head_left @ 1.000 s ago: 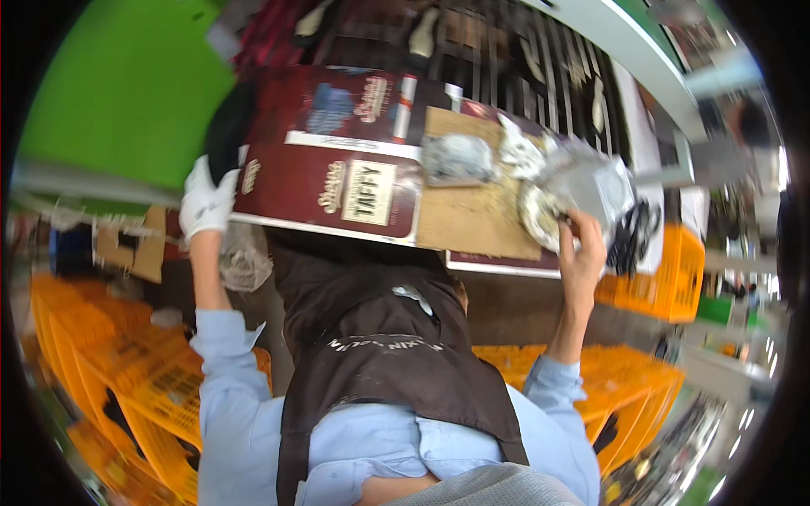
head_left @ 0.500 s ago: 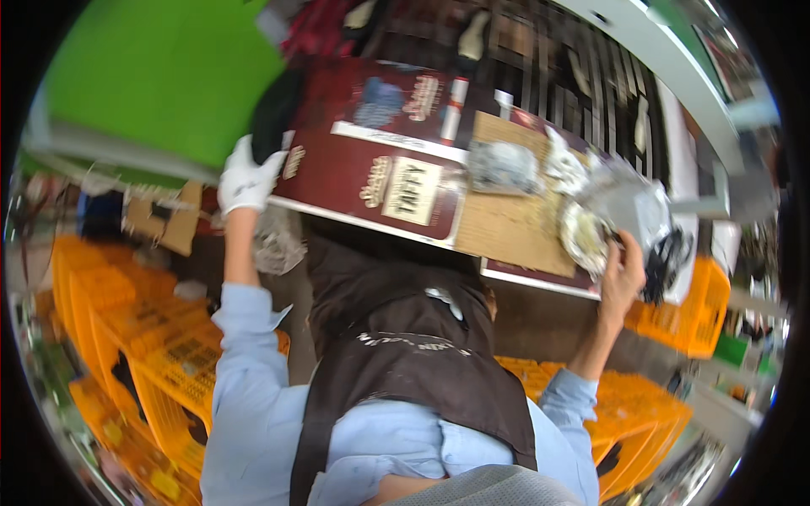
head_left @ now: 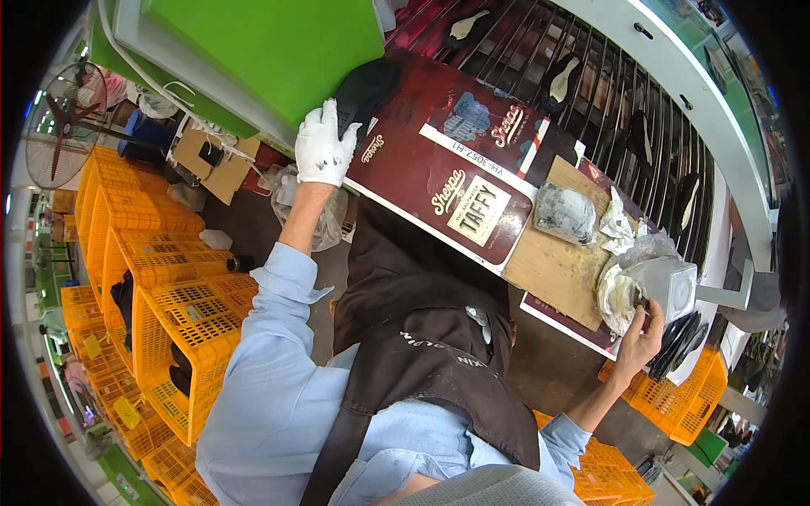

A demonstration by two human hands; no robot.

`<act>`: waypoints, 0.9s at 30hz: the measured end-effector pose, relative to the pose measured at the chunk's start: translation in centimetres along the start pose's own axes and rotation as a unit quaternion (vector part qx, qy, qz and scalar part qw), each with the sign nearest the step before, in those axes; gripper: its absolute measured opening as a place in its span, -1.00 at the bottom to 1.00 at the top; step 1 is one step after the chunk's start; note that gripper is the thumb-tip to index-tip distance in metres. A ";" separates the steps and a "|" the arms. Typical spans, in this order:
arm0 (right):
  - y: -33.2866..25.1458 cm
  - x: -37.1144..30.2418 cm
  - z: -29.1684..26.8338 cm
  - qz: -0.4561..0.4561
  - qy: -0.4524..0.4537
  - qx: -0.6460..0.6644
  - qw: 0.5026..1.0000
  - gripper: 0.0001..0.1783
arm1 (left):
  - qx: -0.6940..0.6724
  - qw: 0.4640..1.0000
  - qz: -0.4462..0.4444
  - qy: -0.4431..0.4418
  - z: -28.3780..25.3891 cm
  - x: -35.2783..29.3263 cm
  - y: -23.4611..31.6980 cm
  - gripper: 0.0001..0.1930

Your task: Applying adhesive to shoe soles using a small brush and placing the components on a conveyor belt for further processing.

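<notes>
My left hand, in a smudged white glove, is open at the left end of the maroon printed board. Its spread fingers lie against the edge of a flat, black curved piece; I cannot tell whether they press on it. At the board's right end, my bare right hand is closed in a pinch on something small and dark, mostly hidden by the fingers. It sits at the rim of a bowl-like container crusted with whitish residue. Brown cardboard lies under a grey, stained block.
Behind the board runs a rack of metal bars bearing several black shoe parts with cream patches. A green-topped machine stands left. A clear plastic tub and crumpled white paper adjoin the container. Orange crates flank me.
The view has turned, so the board sits further right and more tilted. My left hand's fingers now point up, more spread, beside the black piece. My right hand stays pinched at the container.
</notes>
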State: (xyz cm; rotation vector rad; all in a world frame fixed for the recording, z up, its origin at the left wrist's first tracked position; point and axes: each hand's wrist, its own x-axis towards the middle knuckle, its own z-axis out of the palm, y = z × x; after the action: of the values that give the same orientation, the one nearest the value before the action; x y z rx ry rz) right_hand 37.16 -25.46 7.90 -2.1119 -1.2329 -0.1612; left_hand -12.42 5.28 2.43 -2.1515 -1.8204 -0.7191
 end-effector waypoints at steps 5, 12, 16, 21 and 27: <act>-0.2 0.0 0.2 0.013 -0.010 -0.002 1.000 -0.73 | -0.116 0.990 0.004 0.075 -1.2 0.7 2.0 -0.37; -0.6 -0.1 0.5 -0.004 -0.002 0.003 1.000 -0.72 | -0.730 0.654 -0.171 -0.104 -2.4 1.8 6.1 -0.61; -1.3 -0.3 0.7 0.017 -0.012 0.009 1.000 -0.71 | -0.820 0.335 -0.404 -0.228 0.8 0.6 7.6 -0.56; -2.0 -0.2 0.3 -0.019 0.004 0.016 1.000 -0.71 | -0.738 0.374 -0.480 -0.291 2.9 -0.2 7.4 -0.59; -2.0 -0.1 0.3 -0.017 0.021 0.014 1.000 -0.71 | -0.636 0.688 -0.270 -0.221 -0.1 -1.5 10.3 -0.60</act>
State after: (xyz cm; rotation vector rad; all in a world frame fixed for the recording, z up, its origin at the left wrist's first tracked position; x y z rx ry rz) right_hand 35.39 -24.71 8.63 -2.0549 -1.2412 -0.2010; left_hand -2.64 1.85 3.14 -2.5479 -2.7063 -2.3683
